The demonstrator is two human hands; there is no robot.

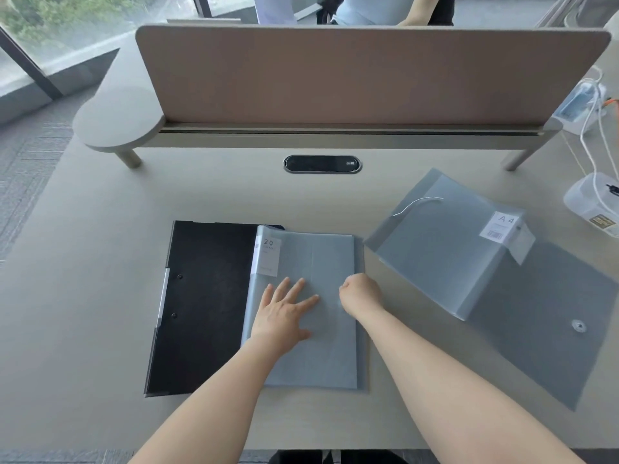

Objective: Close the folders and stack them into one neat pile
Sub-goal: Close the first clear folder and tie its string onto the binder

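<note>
A grey-blue display-book folder (321,262) with a "20" label lies shut in the middle of the desk, overlapping the right side of a black clipboard folder (204,296). My left hand (284,313) rests flat on its cover, fingers spread. My right hand (360,293) is curled with fingers closed at the folder's right part; whether it pinches the cover is hidden. To the right, a translucent grey envelope folder (452,249) with an "A4" label lies with its flap raised, its string button (578,326) showing near the front right.
A brown divider screen (335,75) stands across the back of the desk (100,262). A black cable port (322,164) is set in the desk. Clear plastic boxes with white cables (593,199) sit at the far right. A person stands behind the screen.
</note>
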